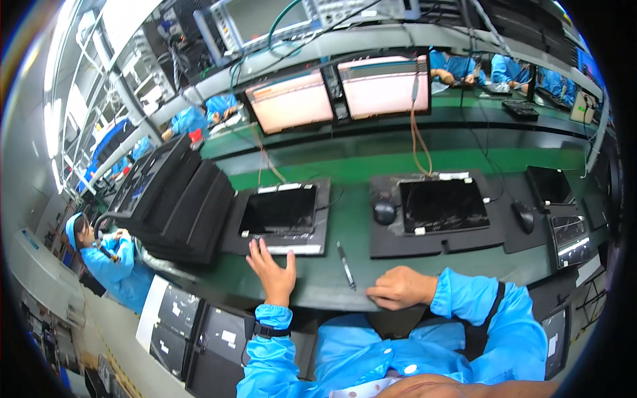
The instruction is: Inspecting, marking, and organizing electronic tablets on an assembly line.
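Note:
My left hand lies flat, fingers spread, on the near edge of a black foam pad that carries a dark tablet-like panel. It holds nothing. My right hand rests on the green bench as a loose fist, empty, just right of a black pen. A second dark panel lies on another black pad beyond my right hand, with a brown cable running up from it. Blue sleeves cover both forearms.
Two pinkish monitors stand at the back. A black mouse sits between the pads, another mouse further right. Stacked black trays stand left, boxed units below. A seated co-worker in blue works at left.

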`<action>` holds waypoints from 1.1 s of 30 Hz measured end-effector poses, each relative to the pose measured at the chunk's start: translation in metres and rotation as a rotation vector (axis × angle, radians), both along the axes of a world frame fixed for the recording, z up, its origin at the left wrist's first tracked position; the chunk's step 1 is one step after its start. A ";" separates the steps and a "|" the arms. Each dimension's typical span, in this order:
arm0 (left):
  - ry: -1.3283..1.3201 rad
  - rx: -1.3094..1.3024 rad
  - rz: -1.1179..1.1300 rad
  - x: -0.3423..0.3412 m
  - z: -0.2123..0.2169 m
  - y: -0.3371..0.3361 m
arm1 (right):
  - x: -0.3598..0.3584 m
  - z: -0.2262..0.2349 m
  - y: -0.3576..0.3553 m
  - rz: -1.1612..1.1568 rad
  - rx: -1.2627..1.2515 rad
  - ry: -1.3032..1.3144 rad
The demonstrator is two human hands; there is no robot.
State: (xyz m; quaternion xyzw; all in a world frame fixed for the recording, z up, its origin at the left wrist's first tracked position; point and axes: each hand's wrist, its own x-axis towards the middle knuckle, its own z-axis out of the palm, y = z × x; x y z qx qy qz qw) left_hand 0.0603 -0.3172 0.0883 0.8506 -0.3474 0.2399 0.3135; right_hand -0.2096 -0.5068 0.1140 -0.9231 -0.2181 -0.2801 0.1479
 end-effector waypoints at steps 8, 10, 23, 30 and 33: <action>-0.113 0.031 -0.072 -0.020 0.010 -0.015 | -0.067 0.061 -0.095 -0.608 0.077 -0.156; -0.168 0.015 -0.219 -0.047 0.025 -0.032 | -0.122 0.070 -0.157 -1.026 -0.174 0.059; -0.051 0.299 -0.945 -0.240 0.032 -0.240 | -0.184 0.051 -0.273 -0.668 0.078 0.429; -0.435 -0.094 -0.898 -0.234 0.045 -0.239 | -0.183 0.110 -0.251 -0.908 0.175 0.339; -0.413 -0.343 -0.991 -0.218 0.056 -0.199 | -0.194 0.122 -0.238 -0.789 0.125 0.009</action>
